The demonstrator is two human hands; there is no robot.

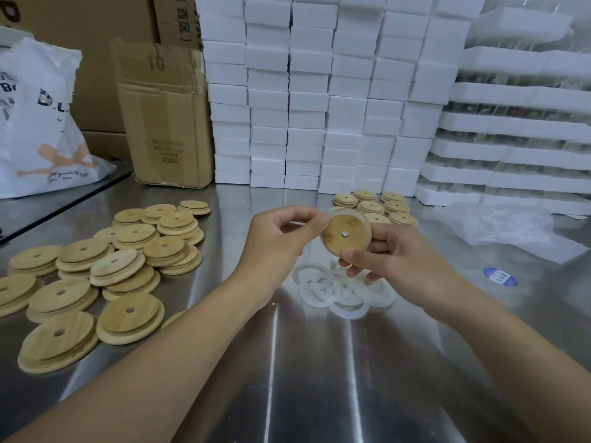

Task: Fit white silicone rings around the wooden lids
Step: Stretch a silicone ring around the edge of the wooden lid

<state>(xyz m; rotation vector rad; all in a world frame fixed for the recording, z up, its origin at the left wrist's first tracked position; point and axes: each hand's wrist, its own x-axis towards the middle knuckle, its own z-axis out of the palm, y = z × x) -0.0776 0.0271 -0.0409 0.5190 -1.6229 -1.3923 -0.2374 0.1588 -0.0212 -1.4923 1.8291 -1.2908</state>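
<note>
On the steel table (pixel 287 372), you hold one wooden lid (pixel 347 234) up on edge, its flat face and centre hole turned toward you. Well left of that lid lies a loose heap of bare lids (pixel 105 270). Just left of it, your left hand (pixel 278 238) pinches the lid's upper left rim between thumb and forefinger, right where a white ring (pixel 345 211) runs round the wood. The ring appears to circle the whole lid; whether it is seated all the way round cannot be told. At the lid's right, your right hand (pixel 393 260) grips it, thumb on the lower edge, fingers behind. Directly below the lid sits the pile of spare rings (pixel 339 292); beyond it, small stacks of lids (pixel 377 204) stand in rows. The stretch being worked faces your left hand, so pressing the ring home likely falls to that hand while the right turns the lid.
</note>
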